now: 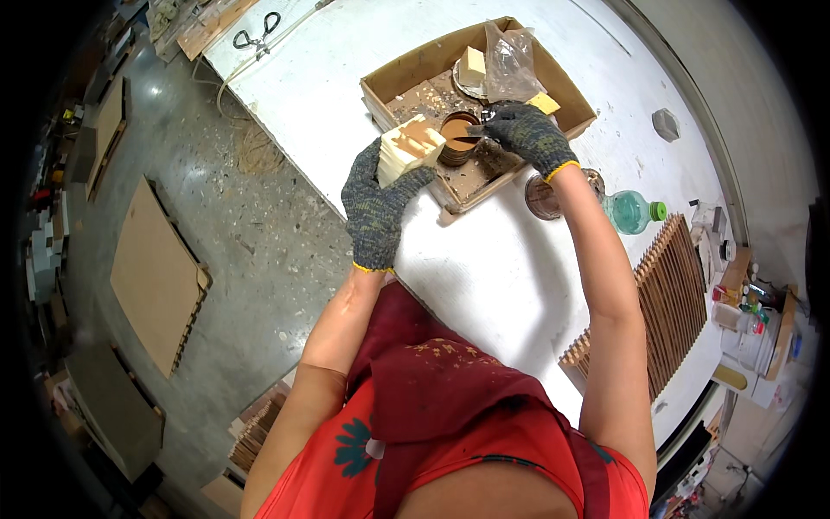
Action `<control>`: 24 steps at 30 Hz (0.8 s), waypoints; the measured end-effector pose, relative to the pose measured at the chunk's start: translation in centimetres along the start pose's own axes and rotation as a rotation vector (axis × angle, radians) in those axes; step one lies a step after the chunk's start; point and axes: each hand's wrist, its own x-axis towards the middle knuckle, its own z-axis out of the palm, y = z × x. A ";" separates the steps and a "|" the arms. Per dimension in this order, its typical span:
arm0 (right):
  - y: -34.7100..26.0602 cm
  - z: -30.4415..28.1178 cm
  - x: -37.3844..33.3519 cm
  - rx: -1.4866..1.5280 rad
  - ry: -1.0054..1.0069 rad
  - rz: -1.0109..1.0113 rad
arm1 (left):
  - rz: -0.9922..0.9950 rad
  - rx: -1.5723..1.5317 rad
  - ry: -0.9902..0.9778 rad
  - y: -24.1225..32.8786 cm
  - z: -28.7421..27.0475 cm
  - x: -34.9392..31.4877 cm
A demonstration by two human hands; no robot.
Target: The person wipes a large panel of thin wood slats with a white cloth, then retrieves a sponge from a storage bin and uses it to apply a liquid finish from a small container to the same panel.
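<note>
Both my hands wear dark grey-green knit gloves with yellow cuffs. My left hand [377, 208] is closed around a pale cream block [408, 149] with brown paste smeared on its upper face. My right hand [527, 137] grips a small dark-bladed tool [471, 134], perhaps a putty knife; its handle is hidden by the glove. The blade reaches over a round tin [456, 144] of tan-brown paste beside the block. The tin stands inside the near part of a shallow cardboard box [406, 71], whose bottom is strewn with crumbs.
Inside the box are a clear plastic bag [510, 65] and another cream block [472, 66]. Right of it on the white table [484, 259] lie a glass jar [542, 199], a green plastic bottle [629, 212], a grey hexagonal piece [666, 124] and slatted wooden strips [674, 303]. Scissors [258, 33] lie far left.
</note>
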 end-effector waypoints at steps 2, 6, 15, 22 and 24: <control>2.6 1.6 -0.6 -0.014 0.132 -0.131 | -0.024 -0.017 -0.005 0.2 0.1 0.1; 2.6 0.7 -1.9 0.275 0.202 -0.066 | -0.061 -0.119 -0.033 0.3 0.2 0.0; -0.7 -4.7 -6.8 1.101 0.349 0.358 | 0.067 -0.111 -0.033 2.2 1.4 0.9; -3.6 -3.8 -7.5 0.583 0.470 -0.057 | 0.060 -0.173 -0.067 2.3 2.8 1.6; -3.6 -2.9 -7.5 0.343 0.556 -0.132 | 0.032 -0.180 -0.052 2.3 3.0 1.6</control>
